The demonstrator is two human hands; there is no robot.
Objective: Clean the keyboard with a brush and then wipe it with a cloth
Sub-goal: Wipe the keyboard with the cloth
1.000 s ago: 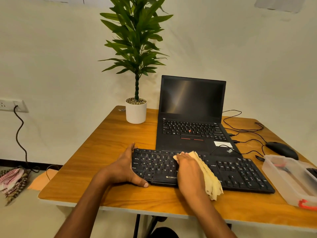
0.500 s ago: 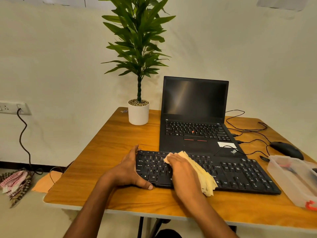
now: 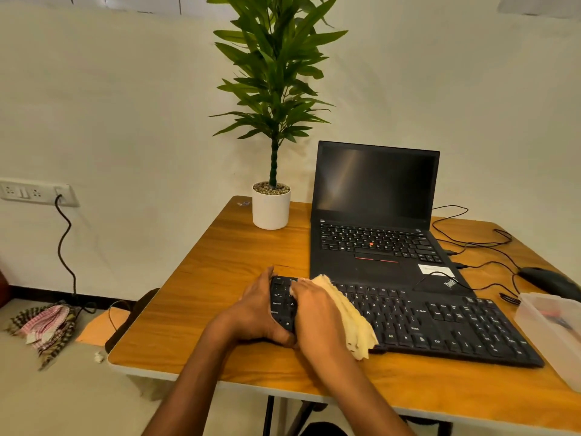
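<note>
My left hand (image 3: 257,313) grips the keyboard (image 3: 440,322) end; my right hand (image 3: 314,313) presses the cloth (image 3: 352,319) flat, wiping. Next, probably rightward.

My right hand (image 3: 317,313) covers the cloth (image 3: 349,316) beneath it and the keys under that, so my fingertips there are out of sight. My left hand (image 3: 257,313) hides the keyboard (image 3: 440,322) end it wraps. The clear plastic box (image 3: 553,328) runs off the right edge, its contents a blur; key legends are mostly unreadable
</note>
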